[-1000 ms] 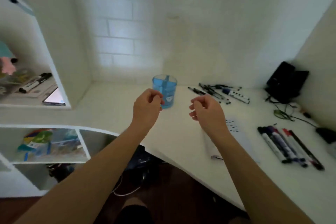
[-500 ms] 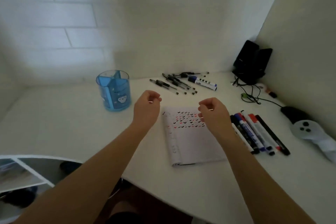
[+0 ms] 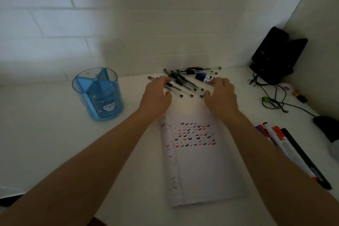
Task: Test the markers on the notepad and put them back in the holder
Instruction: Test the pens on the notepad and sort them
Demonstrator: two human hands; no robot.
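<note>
A white notepad (image 3: 198,163) with rows of small coloured tick marks lies in the middle of the desk. Beyond its far edge sits a loose pile of black pens (image 3: 183,82) and a blue-capped marker (image 3: 202,77). My left hand (image 3: 157,95) reaches over the pile's left end, fingers spread and touching the pens. At the pile's right end my right hand (image 3: 221,93) has its fingertips on the blue-capped marker. The blue see-through holder (image 3: 98,93) with dividers stands empty at the left. Several more markers (image 3: 286,148) lie along the right.
Two black speakers (image 3: 277,55) stand in the back right corner, with tangled cables (image 3: 271,97) in front of them. A dark object (image 3: 328,126) lies at the right edge. White walls close in the desk at the back and right.
Both hands have opened from loose curls and reached forward past the notepad to the pen pile. The camera has moved closer and tilted down over the desk.
</note>
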